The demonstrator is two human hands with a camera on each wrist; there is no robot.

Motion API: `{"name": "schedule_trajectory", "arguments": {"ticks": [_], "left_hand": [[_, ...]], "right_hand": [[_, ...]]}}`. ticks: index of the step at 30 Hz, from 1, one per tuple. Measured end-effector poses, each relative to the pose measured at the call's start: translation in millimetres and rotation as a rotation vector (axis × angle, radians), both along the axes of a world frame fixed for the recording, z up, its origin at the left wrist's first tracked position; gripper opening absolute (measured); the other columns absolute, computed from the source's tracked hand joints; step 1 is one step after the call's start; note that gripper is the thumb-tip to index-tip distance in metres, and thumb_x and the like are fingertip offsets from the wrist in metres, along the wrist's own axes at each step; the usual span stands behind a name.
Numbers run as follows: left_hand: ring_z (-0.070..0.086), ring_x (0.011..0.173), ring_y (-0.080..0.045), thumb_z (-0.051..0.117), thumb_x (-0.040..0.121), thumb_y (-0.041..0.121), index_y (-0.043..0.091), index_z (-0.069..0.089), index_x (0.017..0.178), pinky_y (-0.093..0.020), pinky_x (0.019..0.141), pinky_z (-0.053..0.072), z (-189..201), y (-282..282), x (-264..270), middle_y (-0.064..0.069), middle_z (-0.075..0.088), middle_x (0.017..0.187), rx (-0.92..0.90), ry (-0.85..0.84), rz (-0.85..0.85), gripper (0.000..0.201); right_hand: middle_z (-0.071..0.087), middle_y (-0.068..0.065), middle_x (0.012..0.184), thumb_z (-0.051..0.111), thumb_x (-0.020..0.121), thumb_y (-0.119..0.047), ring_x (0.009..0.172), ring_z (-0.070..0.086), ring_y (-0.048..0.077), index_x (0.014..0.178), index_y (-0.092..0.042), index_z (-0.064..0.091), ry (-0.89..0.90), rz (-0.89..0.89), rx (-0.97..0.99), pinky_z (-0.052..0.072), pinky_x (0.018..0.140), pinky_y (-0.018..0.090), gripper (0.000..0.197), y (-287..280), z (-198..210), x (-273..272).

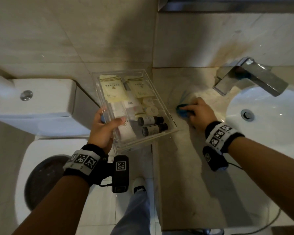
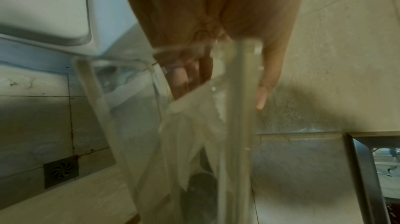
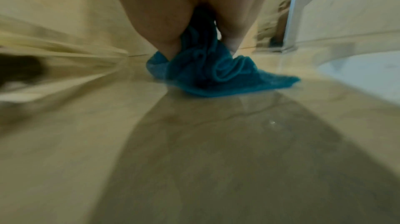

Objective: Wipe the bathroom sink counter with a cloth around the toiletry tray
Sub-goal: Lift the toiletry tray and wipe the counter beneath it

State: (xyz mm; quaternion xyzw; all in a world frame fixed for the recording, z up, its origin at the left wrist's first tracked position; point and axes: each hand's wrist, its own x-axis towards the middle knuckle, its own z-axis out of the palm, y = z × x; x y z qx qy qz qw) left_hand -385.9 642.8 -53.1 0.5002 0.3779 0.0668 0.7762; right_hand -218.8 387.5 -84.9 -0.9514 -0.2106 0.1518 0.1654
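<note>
Blue cloth [image 3: 218,71] bunched under right fingers [image 3: 164,27]; tray [image 1: 159,102] gripped by left fingers [image 1: 119,119].

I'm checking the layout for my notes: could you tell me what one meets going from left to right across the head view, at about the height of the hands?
Toilet cistern → left hand → clear toiletry tray → blue cloth → right hand → sink basin.

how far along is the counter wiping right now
Done: the left hand has the clear tray lifted off the counter. In hand: the right hand presses the blue cloth on the spot by the sink. Left: the counter's near part, then setting the tray back.
</note>
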Motion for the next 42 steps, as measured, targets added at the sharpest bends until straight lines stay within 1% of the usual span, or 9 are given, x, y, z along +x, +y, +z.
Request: {"name": "schedule_trajectory", "arguments": {"ticks": [6, 14, 21, 26, 30, 32, 37, 40, 42], "left_hand": [[0.064, 0.107, -0.033, 0.076, 0.069, -0.001, 0.015, 0.042, 0.136, -0.053, 0.096, 0.047, 0.4, -1.6, -1.8, -0.016, 0.065, 0.118, -0.007, 0.009, 0.010, 0.077], [0.062, 0.109, -0.032, 0.070, 0.075, -0.006, 0.019, 0.042, 0.134, -0.050, 0.096, 0.048, 4.4, -3.0, -1.0, -0.017, 0.062, 0.122, 0.008, -0.002, 0.010, 0.070], [0.065, 0.100, -0.029, 0.066, 0.077, -0.010, 0.021, 0.039, 0.132, -0.044, 0.086, 0.053, 10.3, 6.3, -11.9, -0.015, 0.064, 0.113, -0.017, -0.012, 0.025, 0.069], [0.066, 0.101, -0.030, 0.067, 0.075, -0.010, 0.017, 0.040, 0.135, -0.047, 0.089, 0.052, 4.9, 18.8, -28.7, -0.015, 0.066, 0.112, -0.050, -0.027, 0.095, 0.071], [0.066, 0.097, -0.025, 0.064, 0.076, -0.009, 0.020, 0.043, 0.129, -0.040, 0.079, 0.056, 7.3, 25.3, -36.9, -0.008, 0.066, 0.108, -0.060, -0.046, 0.131, 0.064], [0.065, 0.099, -0.026, 0.064, 0.076, -0.008, 0.019, 0.041, 0.132, -0.039, 0.078, 0.057, 8.0, 28.4, -38.7, -0.011, 0.064, 0.114, -0.071, -0.049, 0.149, 0.067], [0.065, 0.101, -0.028, 0.064, 0.077, -0.009, 0.021, 0.041, 0.133, -0.044, 0.083, 0.054, 7.2, 31.8, -38.8, -0.011, 0.065, 0.111, -0.068, -0.055, 0.168, 0.067], [0.066, 0.098, -0.026, 0.064, 0.077, -0.010, 0.019, 0.039, 0.137, -0.046, 0.086, 0.053, 6.1, 30.7, -35.8, -0.009, 0.067, 0.107, -0.074, -0.061, 0.161, 0.071], [0.067, 0.098, -0.026, 0.064, 0.077, -0.010, 0.018, 0.038, 0.138, -0.045, 0.084, 0.054, 5.8, 30.0, -34.1, -0.008, 0.068, 0.105, -0.068, -0.059, 0.152, 0.072]], "right_hand": [[0.036, 0.023, 0.131, 0.054, 0.089, -0.013, 0.104, 0.051, 0.047, 0.129, -0.018, 0.055, -0.026, -0.325, -0.131, 0.040, 0.103, 0.041, 0.041, -20.3, 9.6, 34.2], [0.044, 0.018, 0.116, 0.054, 0.090, -0.009, 0.099, 0.050, 0.040, 0.124, -0.015, 0.060, -0.013, 0.028, -0.057, 0.039, 0.090, 0.032, 0.035, 11.4, 0.8, 2.9], [0.040, 0.021, 0.121, 0.058, 0.087, -0.012, 0.102, 0.051, 0.044, 0.123, -0.018, 0.061, 0.028, -0.234, -0.083, 0.041, 0.100, 0.038, 0.037, 9.1, 14.0, 18.6], [0.042, 0.017, 0.123, 0.053, 0.091, -0.011, 0.105, 0.050, 0.040, 0.125, -0.020, 0.059, 0.064, -0.003, -0.047, 0.039, 0.096, 0.031, 0.036, 53.6, 11.2, -10.7], [0.048, 0.018, 0.121, 0.056, 0.090, -0.010, 0.108, 0.050, 0.037, 0.121, -0.017, 0.063, 0.086, 0.143, -0.030, 0.037, 0.089, 0.028, 0.033, 50.3, 11.9, -28.2], [0.048, 0.018, 0.120, 0.054, 0.087, -0.006, 0.105, 0.051, 0.038, 0.119, -0.018, 0.064, 0.036, 0.103, -0.054, 0.039, 0.087, 0.029, 0.035, 39.1, 13.0, -16.7], [0.034, 0.022, 0.135, 0.054, 0.088, -0.011, 0.105, 0.051, 0.047, 0.126, -0.023, 0.059, -0.022, -0.250, -0.108, 0.040, 0.104, 0.040, 0.041, 43.2, 16.3, 17.4], [0.035, 0.021, 0.137, 0.052, 0.089, -0.012, 0.112, 0.049, 0.045, 0.129, -0.024, 0.055, 0.017, -0.166, -0.110, 0.041, 0.101, 0.038, 0.041, 66.0, 15.8, -2.1], [0.048, 0.018, 0.124, 0.054, 0.091, -0.017, 0.109, 0.052, 0.039, 0.126, -0.015, 0.056, 0.067, -0.048, -0.086, 0.044, 0.090, 0.032, 0.035, 76.3, 12.9, -21.7]]}}
